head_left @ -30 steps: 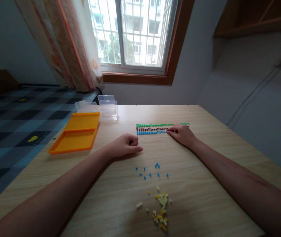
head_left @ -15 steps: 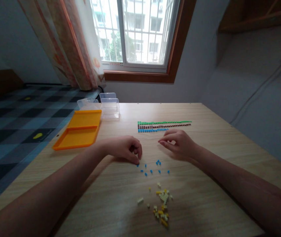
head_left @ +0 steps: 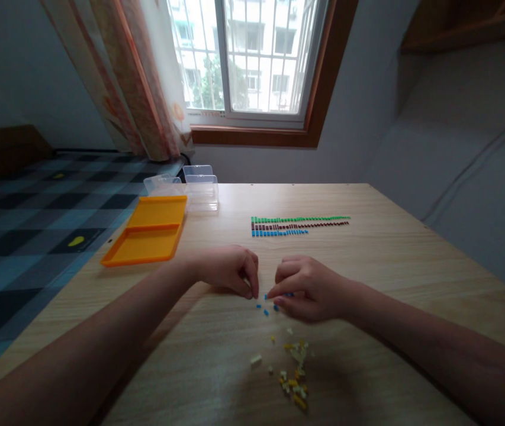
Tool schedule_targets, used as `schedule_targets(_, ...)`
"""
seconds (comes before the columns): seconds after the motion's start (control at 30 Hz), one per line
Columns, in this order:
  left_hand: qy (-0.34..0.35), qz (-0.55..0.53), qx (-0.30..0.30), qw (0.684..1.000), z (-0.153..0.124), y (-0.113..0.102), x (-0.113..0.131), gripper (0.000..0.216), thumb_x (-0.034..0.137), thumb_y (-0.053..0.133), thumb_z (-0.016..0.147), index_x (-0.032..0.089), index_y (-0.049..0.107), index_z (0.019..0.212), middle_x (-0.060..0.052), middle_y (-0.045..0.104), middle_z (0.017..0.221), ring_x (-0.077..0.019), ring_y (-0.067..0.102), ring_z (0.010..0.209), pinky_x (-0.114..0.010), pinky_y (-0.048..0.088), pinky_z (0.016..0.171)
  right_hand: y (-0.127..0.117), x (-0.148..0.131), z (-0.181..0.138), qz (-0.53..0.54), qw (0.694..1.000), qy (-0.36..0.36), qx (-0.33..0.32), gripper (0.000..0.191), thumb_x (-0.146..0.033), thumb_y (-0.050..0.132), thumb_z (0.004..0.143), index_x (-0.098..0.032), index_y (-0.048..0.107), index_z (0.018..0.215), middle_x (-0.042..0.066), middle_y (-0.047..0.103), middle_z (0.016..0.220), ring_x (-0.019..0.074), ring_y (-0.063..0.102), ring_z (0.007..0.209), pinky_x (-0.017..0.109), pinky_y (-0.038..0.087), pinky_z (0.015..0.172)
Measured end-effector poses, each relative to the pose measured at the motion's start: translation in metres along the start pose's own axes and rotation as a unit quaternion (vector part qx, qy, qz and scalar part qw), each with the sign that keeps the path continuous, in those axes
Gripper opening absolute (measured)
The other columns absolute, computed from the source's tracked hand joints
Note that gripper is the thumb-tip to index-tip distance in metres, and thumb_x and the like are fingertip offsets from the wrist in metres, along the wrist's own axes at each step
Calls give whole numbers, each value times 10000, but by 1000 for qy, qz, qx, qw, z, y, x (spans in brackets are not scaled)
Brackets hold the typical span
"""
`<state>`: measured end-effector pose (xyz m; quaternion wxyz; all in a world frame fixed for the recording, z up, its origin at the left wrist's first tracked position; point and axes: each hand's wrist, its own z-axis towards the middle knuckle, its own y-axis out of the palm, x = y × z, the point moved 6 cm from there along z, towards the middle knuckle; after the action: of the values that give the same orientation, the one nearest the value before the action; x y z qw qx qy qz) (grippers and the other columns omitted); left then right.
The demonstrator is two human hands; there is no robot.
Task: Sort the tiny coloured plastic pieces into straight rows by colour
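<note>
Orange case [head_left: 150, 242]: open
Clear boxes [head_left: 202, 201]: contents I can't discern
Left hand [head_left: 234, 271]: bunched, grip unclear
Right hand [head_left: 309, 288]: half-spread beside blue bricks [head_left: 266, 312]

Tray [head_left: 141, 244] left of block rows [head_left: 281, 227] on table [head_left: 380, 248]; loose pieces [head_left: 299, 354] before rows.

Single head-worn view, forward and down over the table [head_left: 367, 236] toward the window [head_left: 263, 65]
</note>
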<state>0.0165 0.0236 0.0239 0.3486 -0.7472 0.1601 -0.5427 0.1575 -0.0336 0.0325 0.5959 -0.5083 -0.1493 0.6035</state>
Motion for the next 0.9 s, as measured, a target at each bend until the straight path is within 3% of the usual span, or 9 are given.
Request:
schedule_targets(0.4, -64, 27, 20, 997, 0, -3, -3, 133, 140, 734, 718, 218, 795, 806, 13, 632, 758, -123, 535, 663, -222, 384, 609, 4, 14, -2, -39, 999, 13, -31, 360, -432, 482, 1008, -223, 773, 1047, 57, 606, 883, 127, 506, 760, 279, 381, 751)
schedule_targets(0.5, -77, 18, 69, 994, 3, -4, -9, 101, 178, 714, 733, 201, 785, 801, 11, 630, 726, -125, 531, 641, -222, 375, 596, -2, 28, -5, -34, 998, 43, -17, 421, -443, 428, 1035, -205, 774, 1050, 69, 602, 901, 133, 520, 795, 276, 394, 764)
schedule_targets(0.67, -93, 28, 127, 987, 9, -4, -13, 121, 224, 704, 761, 204, 793, 840, -2, 659, 750, -134, 540, 653, -228, 373, 596, -17, 48, -12, 86, 992, 70, 60, 577, -513, 315, 1071, -154, 767, 1092, 76, 595, 868, 130, 561, 813, 265, 444, 775)
schedule_targets(0.73, -90, 41, 135, 986, 10, -4, -11, 123, 216, 694, 775, 207, 796, 844, -8, 669, 782, -136, 554, 671, -231, 385, 615, -21, 51, -14, 111, 988, 83, 71, 550, -506, 372, 1062, -136, 778, 1034, 70, 600, 825, 119, 563, 770, 244, 441, 729)
schedule_targets(0.9, -77, 56, 156, 983, 11, -4, -6, 141, 165, 682, 788, 219, 798, 850, -9, 676, 826, -138, 586, 722, -230, 419, 666, -21, 53, -18, 141, 983, 118, 3, 330, -390, 621, 958, -112, 794, 915, 50, 610, 735, 74, 505, 623, 188, 361, 564)
